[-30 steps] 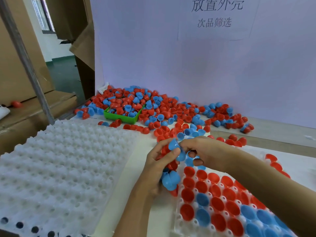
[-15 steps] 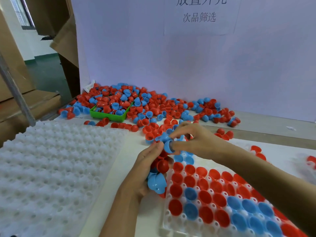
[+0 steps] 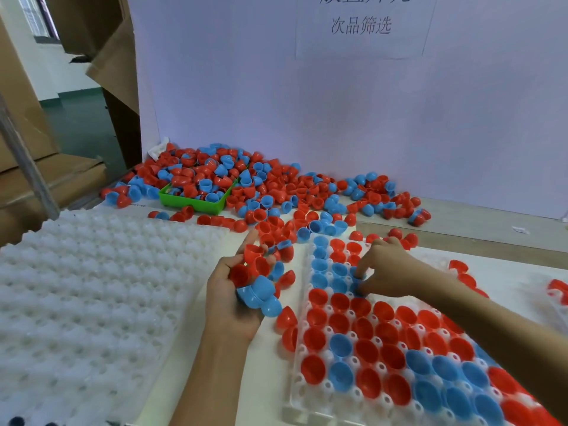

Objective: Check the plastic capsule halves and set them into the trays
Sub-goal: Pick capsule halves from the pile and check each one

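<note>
My left hand [image 3: 233,299] cups a handful of red and blue capsule halves [image 3: 256,281], palm up, just left of the filled tray. The clear tray [image 3: 299,392] holds rows of red and blue halves, open side up. My right hand [image 3: 384,272] reaches over its far rows and pinches a blue half [image 3: 356,273] down into a pocket there. A big loose pile of red and blue halves [image 3: 276,192] lies at the back of the table.
A white empty tray stack [image 3: 86,296] fills the left side. A green bin [image 3: 196,201] sits in the pile, half buried. A white board with a paper sign [image 3: 362,26] stands behind. Loose red halves [image 3: 461,272] lie to the right.
My right hand has moved from my left hand down onto the tray's far rows with a blue half. My left hand has opened upward, still holding its handful.
</note>
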